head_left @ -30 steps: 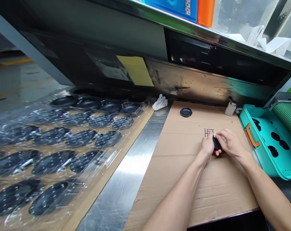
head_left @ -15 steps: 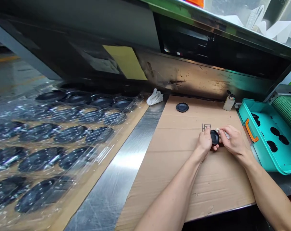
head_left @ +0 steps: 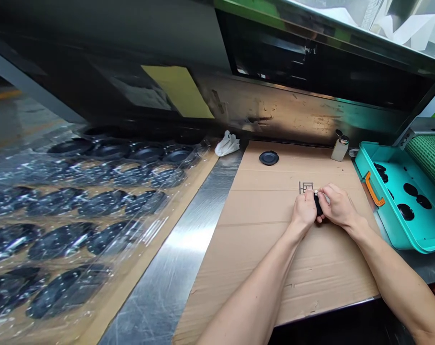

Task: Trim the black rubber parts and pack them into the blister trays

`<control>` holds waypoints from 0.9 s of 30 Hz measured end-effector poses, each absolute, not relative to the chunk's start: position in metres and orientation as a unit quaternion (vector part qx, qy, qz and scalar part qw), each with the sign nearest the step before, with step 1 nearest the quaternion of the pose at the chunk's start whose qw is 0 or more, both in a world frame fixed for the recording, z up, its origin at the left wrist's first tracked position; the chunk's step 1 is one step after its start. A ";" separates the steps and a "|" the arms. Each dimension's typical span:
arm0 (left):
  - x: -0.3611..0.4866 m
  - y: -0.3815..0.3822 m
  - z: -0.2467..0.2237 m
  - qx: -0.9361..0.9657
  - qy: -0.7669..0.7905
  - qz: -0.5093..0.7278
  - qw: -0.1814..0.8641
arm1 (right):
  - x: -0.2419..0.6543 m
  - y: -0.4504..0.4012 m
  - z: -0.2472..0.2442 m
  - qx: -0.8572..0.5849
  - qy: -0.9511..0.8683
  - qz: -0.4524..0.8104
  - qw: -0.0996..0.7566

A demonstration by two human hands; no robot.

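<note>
Above the brown cardboard sheet [head_left: 260, 201], my left hand [head_left: 305, 209] grips a small round black part [head_left: 317, 205] from its left side. My right hand [head_left: 335, 205] is closed against the part's right side, with a bit of white material [head_left: 315, 192] showing at the fingertips. The two hands nearly touch and cover most of the part. Another round black part [head_left: 269, 157] lies flat near the cardboard's back edge.
Clear plastic trays [head_left: 106, 203] of black discs fill the left. A crumpled white cloth [head_left: 227, 143] and a small bottle [head_left: 340, 146] stand at the back. At right is a teal bin [head_left: 424, 230] with black pieces and an orange handle [head_left: 374, 189].
My right hand has moved left over the black part, which is now more covered. The whole view has shifted slightly.
</note>
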State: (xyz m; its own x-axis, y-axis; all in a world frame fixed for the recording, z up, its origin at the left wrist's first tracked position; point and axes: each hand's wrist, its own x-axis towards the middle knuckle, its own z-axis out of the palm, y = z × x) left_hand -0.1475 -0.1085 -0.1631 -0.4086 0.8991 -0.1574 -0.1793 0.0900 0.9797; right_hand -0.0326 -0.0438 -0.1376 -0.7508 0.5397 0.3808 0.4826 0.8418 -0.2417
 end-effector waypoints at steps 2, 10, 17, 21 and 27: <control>-0.146 -0.109 -0.162 0.305 0.591 0.597 0.449 | -0.032 -0.043 -0.138 -0.274 -0.934 0.064 0.219; -0.141 -0.112 -0.160 0.307 0.603 0.596 0.432 | -0.030 -0.044 -0.137 -0.286 -0.932 0.077 0.210; -0.141 -0.111 -0.157 0.310 0.604 0.585 0.443 | -0.028 -0.045 -0.134 -0.305 -0.931 0.064 0.191; -0.158 -0.109 -0.139 0.092 0.493 0.634 0.589 | -0.017 -0.043 -0.124 -0.334 -0.903 0.093 0.253; -0.180 -0.114 -0.122 -0.045 0.375 0.623 0.685 | 0.000 -0.022 -0.117 -0.438 -0.859 0.051 0.259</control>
State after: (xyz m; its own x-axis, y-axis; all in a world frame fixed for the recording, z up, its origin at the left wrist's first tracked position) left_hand -0.1801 -0.1140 -0.1222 -0.0571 0.8202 -0.5693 -0.8870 0.2201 0.4060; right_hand 0.0001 -0.0223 -0.1166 -0.4825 0.7786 0.4013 0.7258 0.6118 -0.3144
